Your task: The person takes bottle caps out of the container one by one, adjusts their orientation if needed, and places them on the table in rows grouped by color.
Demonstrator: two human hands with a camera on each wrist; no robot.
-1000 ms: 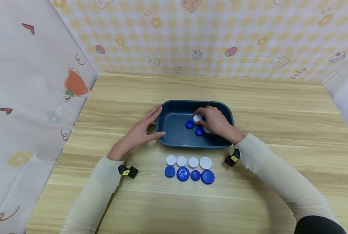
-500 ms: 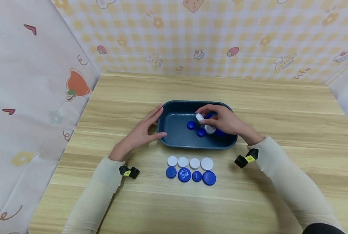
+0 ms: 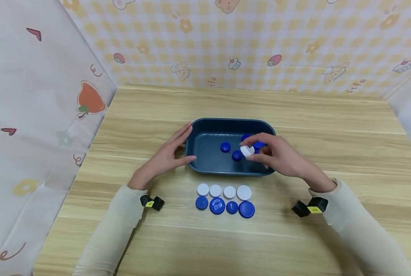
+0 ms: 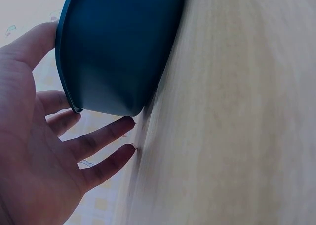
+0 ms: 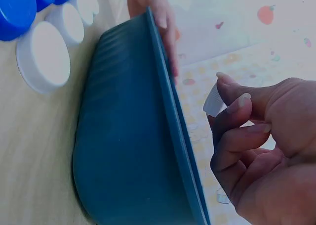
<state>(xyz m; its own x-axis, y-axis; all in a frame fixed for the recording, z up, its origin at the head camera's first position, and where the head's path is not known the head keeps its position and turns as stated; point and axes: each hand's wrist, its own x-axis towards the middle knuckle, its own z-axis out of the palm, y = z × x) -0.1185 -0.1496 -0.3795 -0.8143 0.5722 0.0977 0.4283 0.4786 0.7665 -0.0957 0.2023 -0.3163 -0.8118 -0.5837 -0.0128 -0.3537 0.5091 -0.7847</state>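
My right hand [image 3: 283,157] pinches a white bottle cap [image 3: 247,150] between thumb and fingers, over the right part of a dark blue tray [image 3: 205,153]. In the right wrist view, the cap's ridged side [image 5: 214,102] shows at the fingertips, above the tray's rim. Several blue caps [image 3: 225,147] lie in the tray, some partly hidden by the hand. My left hand [image 3: 162,155] rests against the tray's left end, its thumb at the near rim and its fingers spread. The left wrist view shows fingertips touching the rim and others beside the outer wall [image 4: 113,52].
In front of the tray, a row of white caps [image 3: 229,192] lies on the wooden table [image 3: 150,237]. A row of blue caps [image 3: 217,205] sits just nearer to me. A patterned cloth [image 3: 205,42] stands along the table's back edge.
My right hand has lifted the white cap from the tray's floor and moved it right and nearer to me, tilting it. My left hand has stayed at the tray's left end.
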